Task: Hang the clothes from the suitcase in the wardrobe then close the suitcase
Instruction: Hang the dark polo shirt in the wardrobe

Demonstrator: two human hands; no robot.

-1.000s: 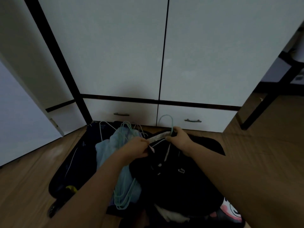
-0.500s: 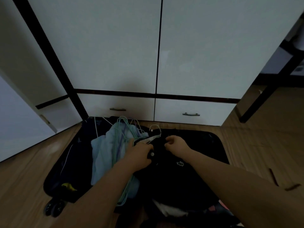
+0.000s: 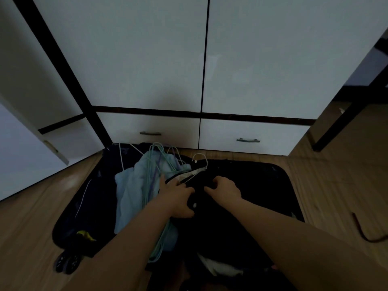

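Observation:
An open dark suitcase [image 3: 279, 185] lies on the floor before the closed white wardrobe [image 3: 205, 59]. A black garment [image 3: 220, 223] rests on top of it, with a white hanger [image 3: 200, 161] poking out at its collar. My left hand [image 3: 178, 198] grips the garment's left side near the collar. My right hand [image 3: 225, 189] has its fingers curled into the black fabric just to the right. A light blue garment [image 3: 130, 192] with several mint-green hangers [image 3: 159, 158] lies to the left in the suitcase.
Two wardrobe drawers with handles [image 3: 248, 140] sit just behind the suitcase. An open white door [image 3: 25, 156] stands at the left. A dark table leg [image 3: 344, 114] is at the right. A dark cord [image 3: 365, 232] lies on the wooden floor. Suitcase wheels [image 3: 67, 262] show at lower left.
The black garment with its hanger has gone down from a raised position onto the suitcase. Both hands have lowered with it and shifted their hold onto the fabric.

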